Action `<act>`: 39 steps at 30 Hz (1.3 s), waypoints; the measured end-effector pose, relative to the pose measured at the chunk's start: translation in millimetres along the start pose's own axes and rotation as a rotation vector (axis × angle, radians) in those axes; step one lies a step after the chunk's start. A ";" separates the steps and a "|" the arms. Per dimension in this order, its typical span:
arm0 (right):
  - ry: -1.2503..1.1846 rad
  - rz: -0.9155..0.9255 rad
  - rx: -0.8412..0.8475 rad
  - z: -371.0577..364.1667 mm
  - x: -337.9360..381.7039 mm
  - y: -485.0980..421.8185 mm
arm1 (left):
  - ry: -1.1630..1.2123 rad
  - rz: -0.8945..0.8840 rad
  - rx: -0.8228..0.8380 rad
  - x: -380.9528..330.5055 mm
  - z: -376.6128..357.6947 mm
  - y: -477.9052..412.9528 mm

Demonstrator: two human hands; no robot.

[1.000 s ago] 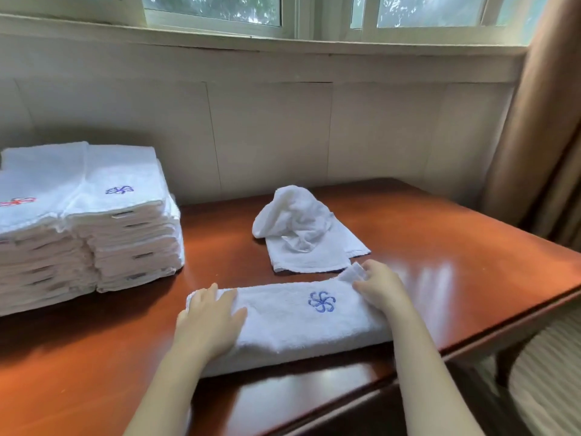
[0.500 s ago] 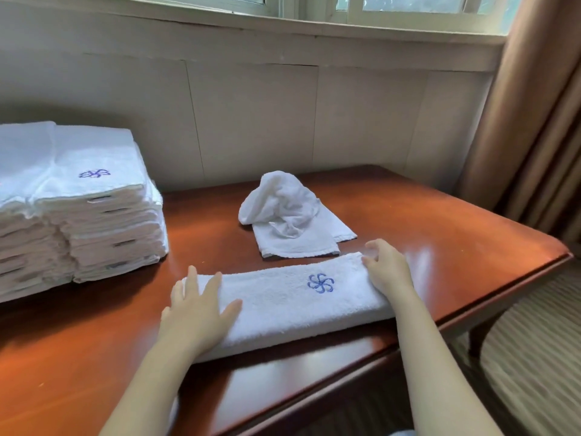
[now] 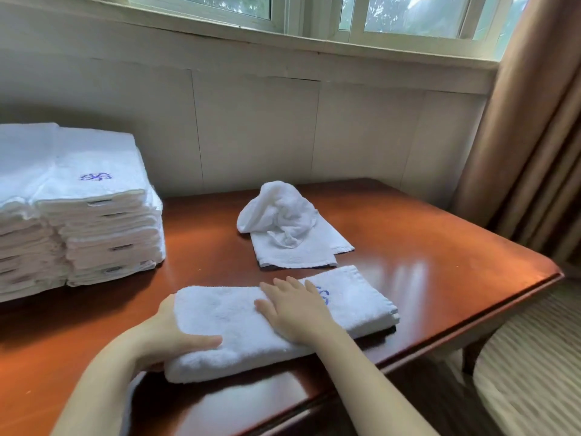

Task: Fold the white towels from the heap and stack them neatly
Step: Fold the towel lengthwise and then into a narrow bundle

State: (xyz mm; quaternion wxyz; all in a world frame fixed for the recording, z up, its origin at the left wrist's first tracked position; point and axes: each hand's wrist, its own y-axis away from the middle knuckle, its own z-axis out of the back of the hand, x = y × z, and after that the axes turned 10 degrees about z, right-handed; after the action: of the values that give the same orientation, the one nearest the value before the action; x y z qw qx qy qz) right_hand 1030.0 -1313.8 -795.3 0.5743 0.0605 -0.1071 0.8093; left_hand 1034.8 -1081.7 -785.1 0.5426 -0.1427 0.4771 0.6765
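A long folded white towel (image 3: 355, 302) with a blue flower mark lies across the near part of the wooden table (image 3: 440, 272). My left hand (image 3: 171, 338) grips the towel's left end, thumb on top and fingers tucked under it. My right hand (image 3: 294, 308) lies flat on the towel's middle, fingers straight, partly covering the blue mark. Behind it sits a crumpled white towel (image 3: 286, 228), the remaining heap. At the left stand stacks of folded towels (image 3: 100, 209), one topped with a blue mark.
A wall with a window sill runs behind the table. A brown curtain (image 3: 528, 136) hangs at the right. A striped chair seat (image 3: 531, 366) stands beyond the table's right front corner.
My right hand has slid from the towel's right end to its middle. My left hand has gone from lying flat on the left end to gripping it. The view has shifted.
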 end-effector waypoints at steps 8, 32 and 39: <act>0.000 -0.182 0.012 -7.1 -2.1 -12.4 | 0.021 -0.010 -0.198 -6.8 -2.3 2.5; -0.986 -0.017 0.329 26.6 -11.0 5.9 | 0.390 -0.172 -0.094 -3.1 -9.2 -2.7; -1.153 -0.064 0.137 13.6 4.8 -4.6 | 0.609 -0.229 -0.019 -1.7 -0.6 -0.5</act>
State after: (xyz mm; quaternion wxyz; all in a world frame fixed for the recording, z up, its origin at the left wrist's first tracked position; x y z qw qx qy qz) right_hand 1032.4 -1311.2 -780.7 0.4423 0.5315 -0.3481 0.6331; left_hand 1035.7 -1083.3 -784.5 0.4461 -0.3962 0.5921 0.5417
